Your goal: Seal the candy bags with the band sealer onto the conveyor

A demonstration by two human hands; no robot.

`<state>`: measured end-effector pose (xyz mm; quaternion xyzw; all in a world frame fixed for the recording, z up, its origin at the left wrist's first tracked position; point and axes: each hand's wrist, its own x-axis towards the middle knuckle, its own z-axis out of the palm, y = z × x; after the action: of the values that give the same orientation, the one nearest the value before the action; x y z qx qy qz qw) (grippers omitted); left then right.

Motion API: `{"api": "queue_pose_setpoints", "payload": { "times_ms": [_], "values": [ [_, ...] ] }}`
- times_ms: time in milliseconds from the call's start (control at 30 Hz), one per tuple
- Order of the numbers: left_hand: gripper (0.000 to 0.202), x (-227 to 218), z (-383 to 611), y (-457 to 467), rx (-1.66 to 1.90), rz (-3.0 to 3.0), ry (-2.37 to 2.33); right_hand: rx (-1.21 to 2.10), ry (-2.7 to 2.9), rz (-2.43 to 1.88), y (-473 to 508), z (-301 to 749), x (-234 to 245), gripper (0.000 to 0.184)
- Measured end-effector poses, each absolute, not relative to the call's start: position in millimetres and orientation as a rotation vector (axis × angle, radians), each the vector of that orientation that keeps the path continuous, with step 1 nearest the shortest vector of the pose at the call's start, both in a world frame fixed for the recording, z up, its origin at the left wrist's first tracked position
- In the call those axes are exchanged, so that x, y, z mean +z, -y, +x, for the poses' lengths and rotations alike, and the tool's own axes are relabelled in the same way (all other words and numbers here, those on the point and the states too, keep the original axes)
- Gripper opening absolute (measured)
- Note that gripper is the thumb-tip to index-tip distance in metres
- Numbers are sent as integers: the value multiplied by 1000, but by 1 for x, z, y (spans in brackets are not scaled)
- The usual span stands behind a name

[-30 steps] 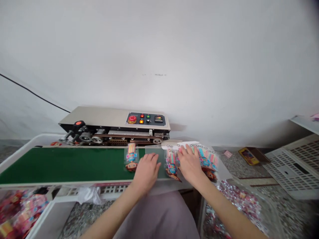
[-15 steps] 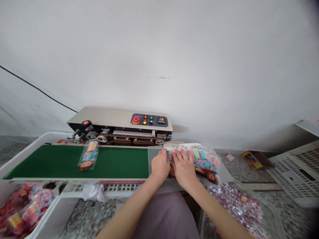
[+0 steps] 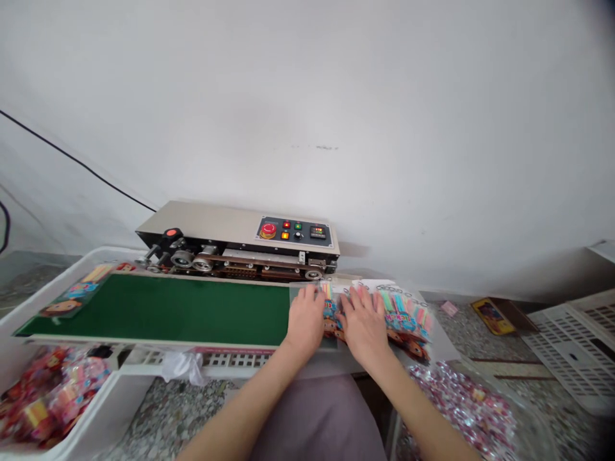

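My left hand [image 3: 306, 320] lies flat at the right end of the green conveyor belt [image 3: 202, 310], its fingers on a clear plastic edge. My right hand [image 3: 364, 323] rests with spread fingers on a row of overlapping clear packets [image 3: 403, 314] with coloured sticks and a printed monkey face. Between my hands one packet [image 3: 329, 314] of the same kind shows. A single packet [image 3: 72, 294] sits at the belt's left end. Behind the belt stands a band sealing machine [image 3: 230, 234] with lit buttons and a red stop knob. What lies under my palms is hidden.
A white crate [image 3: 103, 410] at lower left holds several filled packets. At lower right is a clear bag or tub of small shiny wrapped pieces [image 3: 466, 410]. A yellow box [image 3: 492, 315] and a white slatted crate [image 3: 571, 346] stand on the speckled floor at right.
The single packet has travelled left along the belt to its end. My hands have moved slightly apart, uncovering a packet between them. The view has shifted a little.
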<state>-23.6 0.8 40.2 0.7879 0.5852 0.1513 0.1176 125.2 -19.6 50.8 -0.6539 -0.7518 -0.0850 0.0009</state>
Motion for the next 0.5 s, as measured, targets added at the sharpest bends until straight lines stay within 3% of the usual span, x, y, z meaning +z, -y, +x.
{"api": "queue_pose_setpoints", "payload": {
  "times_ms": [200,500],
  "values": [
    [51,12,-37,-5,405,2760,-1182,-285,2406,-2089,23,130,55,40],
    [49,11,-75,-3,382,2654,-1501,-221,2376,-2016,16,120,50,40]
  ]
}}
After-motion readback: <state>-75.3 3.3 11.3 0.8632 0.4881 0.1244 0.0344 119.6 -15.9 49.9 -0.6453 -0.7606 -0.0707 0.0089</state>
